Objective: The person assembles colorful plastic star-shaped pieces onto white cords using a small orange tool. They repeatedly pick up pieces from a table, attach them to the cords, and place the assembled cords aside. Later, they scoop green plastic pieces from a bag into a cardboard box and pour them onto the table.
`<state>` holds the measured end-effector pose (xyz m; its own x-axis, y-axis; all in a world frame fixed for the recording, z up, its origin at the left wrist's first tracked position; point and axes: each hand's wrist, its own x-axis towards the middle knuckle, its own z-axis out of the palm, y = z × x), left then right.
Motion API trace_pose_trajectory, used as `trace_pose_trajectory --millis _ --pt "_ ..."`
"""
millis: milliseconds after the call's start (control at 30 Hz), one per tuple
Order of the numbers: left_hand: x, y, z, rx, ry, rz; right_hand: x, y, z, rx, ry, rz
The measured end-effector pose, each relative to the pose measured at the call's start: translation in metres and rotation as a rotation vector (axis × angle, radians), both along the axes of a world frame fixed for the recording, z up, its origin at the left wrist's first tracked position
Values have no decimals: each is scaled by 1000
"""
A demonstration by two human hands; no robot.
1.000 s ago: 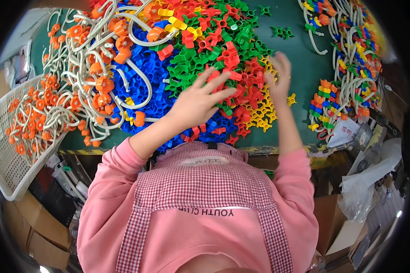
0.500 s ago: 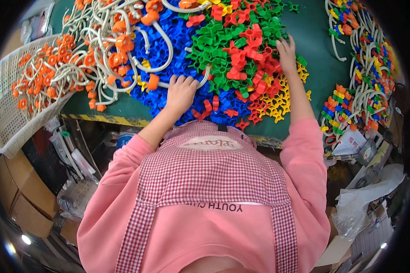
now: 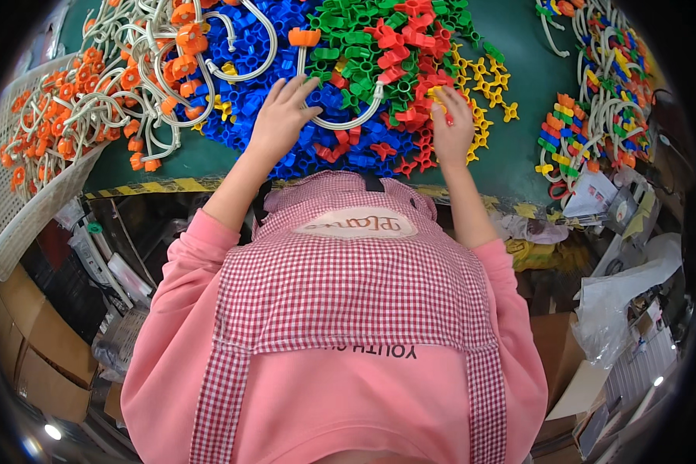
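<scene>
My left hand lies palm down with its fingers apart, over the edge of a heap of blue plastic pieces. Its fingertips are against a white cord, which has an orange knob at its upper end and curves right to a free tip. My right hand is closed with a small yellow plastic piece at its fingertips; a bit of red also shows between the fingers. Under and beside it lie red pieces, green pieces and yellow clover-shaped pieces.
At the left, a white perforated basket holds white cords with orange knobs. Strung cords with coloured pieces lie on the right of the green table. Yellow-black tape runs along the front edge.
My right hand has come nearer and left from the far side of the heap, now with a yellow piece. My left hand has shifted left; the cord's orange knob has swung up and away.
</scene>
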<state>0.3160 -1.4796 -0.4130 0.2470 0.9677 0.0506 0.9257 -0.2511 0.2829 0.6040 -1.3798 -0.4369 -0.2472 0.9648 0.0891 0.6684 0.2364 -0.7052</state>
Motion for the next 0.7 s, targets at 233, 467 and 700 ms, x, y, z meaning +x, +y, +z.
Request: trace_pose_trajectory --millis 233,467,700 --pt "5 15 -42 61 -97 659 30 -23 -7 -56 -247 -110" --pt "5 32 -37 45 -20 605 49 -29 -25 -132 -160 -111" --pt "2 39 -43 -87 11 570 68 15 -31 15 -493 -200"
